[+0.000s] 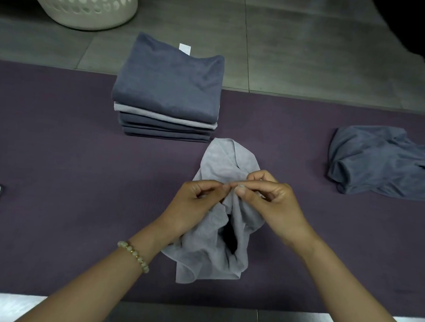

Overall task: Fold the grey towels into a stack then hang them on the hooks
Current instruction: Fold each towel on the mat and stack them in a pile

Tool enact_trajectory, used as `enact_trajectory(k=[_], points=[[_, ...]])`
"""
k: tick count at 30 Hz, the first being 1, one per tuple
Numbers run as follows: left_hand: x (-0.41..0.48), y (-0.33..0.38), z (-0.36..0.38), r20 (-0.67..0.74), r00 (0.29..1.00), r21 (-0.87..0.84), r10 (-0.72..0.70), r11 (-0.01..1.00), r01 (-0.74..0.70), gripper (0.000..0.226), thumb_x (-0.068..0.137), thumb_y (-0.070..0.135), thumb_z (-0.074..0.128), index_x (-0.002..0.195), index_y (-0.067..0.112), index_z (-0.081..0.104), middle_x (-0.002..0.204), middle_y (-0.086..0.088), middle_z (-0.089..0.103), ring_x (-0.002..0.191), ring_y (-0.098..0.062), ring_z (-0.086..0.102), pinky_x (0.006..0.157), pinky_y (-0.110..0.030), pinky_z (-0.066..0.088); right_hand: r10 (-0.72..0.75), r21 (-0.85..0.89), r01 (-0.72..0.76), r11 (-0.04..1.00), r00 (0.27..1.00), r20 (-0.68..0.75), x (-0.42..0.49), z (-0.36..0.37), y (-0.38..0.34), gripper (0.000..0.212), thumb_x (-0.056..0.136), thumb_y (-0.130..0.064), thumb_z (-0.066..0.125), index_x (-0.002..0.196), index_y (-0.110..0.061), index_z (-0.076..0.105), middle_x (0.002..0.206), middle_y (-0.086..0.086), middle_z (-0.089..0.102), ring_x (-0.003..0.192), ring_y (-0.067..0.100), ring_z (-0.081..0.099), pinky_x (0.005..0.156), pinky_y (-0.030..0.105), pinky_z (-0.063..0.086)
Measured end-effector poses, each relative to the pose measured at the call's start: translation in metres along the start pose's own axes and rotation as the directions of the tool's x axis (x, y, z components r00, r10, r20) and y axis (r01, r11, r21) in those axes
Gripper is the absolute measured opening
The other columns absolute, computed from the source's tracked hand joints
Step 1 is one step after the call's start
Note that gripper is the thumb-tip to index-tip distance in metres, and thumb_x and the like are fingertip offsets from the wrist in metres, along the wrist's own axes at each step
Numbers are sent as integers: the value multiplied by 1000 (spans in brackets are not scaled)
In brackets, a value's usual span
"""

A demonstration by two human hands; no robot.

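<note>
The white laundry basket (79, 0) stands far left behind the purple mat (68, 150), its inside out of sight. Mid-mat, left hand (193, 202) and right hand (271, 202) meet, fingers (255, 186) pinching a raised edge of the crumpled light grey towel (214, 256). Just beyond sits the stack of folded towels (168, 92); a loose dark grey towel (382, 162) lies well off right.

Both forearms are reaching forward and angling inward; the left hand (194, 202) and right hand (274, 203) are touching fingertip to fingertip, each pinching the light grey towel (212, 259).
</note>
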State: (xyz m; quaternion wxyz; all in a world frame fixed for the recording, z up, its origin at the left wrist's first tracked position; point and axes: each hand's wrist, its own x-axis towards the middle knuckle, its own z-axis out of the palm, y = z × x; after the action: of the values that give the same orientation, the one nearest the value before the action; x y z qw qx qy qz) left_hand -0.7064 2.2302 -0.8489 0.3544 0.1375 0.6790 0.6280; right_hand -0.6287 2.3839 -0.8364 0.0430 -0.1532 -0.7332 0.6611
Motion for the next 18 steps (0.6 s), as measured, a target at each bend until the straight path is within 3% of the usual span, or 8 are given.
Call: enact_trajectory(k=[2,5,7,11,14,16,18], points=[[-2,0,1,26,1000,-32,-1,999,1,26,89,34,56,94,15,74,86,-18,69,78,-16,64,78,-23,53,13,32,-11,999,999,-44,0,1,2,20,72,-31,68,88,-24,77,89,-16,60,88,-1,57,80,12,44],[-4,0,1,69,997,-34,35,999,-33,21,80,32,65,94,19,74,84,-18,69,77,-24,63,78,-22,53,43,76,-38,996,997,-65,0,1,4,22,74,-26,69,92,-16,76,104,-5,70,102,6,64,86,15,48],[-4,-1,2,74,996,-38,58,998,-55,18,77,27,70,93,21,74,76,-11,67,71,-21,60,73,-19,52,72,120,-65,991,996,-57,-1,0,3,24,75,-22,70,96,-12,73,100,1,73,97,13,68,81,17,51],[-3,-1,2,77,994,-9,83,997,-82,12,81,15,70,91,20,73,69,1,65,68,-14,60,70,-17,52,104,49,-108,993,992,71,2,-12,2,34,73,-28,73,107,-22,67,90,14,69,84,28,66,83,28,52],[-3,5,-3,60,992,56,109,992,-112,9,85,12,67,91,15,72,75,0,69,73,-10,65,73,-14,51,136,-143,-114,983,980,148,2,-25,-4,22,72,-32,76,91,-23,73,70,25,64,63,23,52,69,32,44],[-3,16,-10,-7,987,153,159,976,-156,11,87,24,64,88,15,70,79,5,70,75,-1,64,72,-10,47,129,-192,-106,976,985,112,-1,-32,-16,11,73,-22,78,81,-16,74,55,10,61,53,11,48,60,23,41],[-3,35,-23,-95,973,293,213,939,-177,32,79,50,65,77,18,62,69,11,63,65,3,55,65,-9,42,106,-229,-89,969,992,62,-5,-40,-39,7,75,-16,77,78,-11,73,51,6,56,49,6,43,55,16,37]])
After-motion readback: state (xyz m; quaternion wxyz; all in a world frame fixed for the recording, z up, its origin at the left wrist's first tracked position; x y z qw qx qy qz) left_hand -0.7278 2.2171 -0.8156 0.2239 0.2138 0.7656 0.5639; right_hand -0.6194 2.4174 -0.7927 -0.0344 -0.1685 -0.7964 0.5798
